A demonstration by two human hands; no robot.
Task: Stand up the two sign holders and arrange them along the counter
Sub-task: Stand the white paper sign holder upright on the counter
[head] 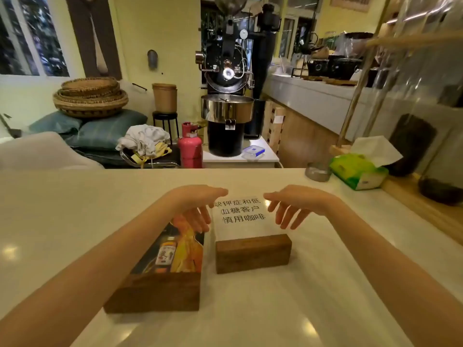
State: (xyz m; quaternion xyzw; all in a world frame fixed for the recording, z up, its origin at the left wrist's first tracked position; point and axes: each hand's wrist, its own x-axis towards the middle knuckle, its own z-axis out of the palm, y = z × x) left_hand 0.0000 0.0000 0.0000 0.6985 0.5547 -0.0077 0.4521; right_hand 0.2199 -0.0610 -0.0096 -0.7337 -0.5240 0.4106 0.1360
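While flat on the counter (75, 209), two sign holders (250, 236) beneath two open, empty hands (198, 209).

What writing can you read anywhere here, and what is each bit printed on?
"缺钾症和低 / 血糖客户 / 慎用咖啡": on the clear sign holder lying flat between both hands.
Bottle label on the picture sign holder: too blurred to read.
Green tissue pack: print too small to read.
Framed wall sign, top right: blurred.
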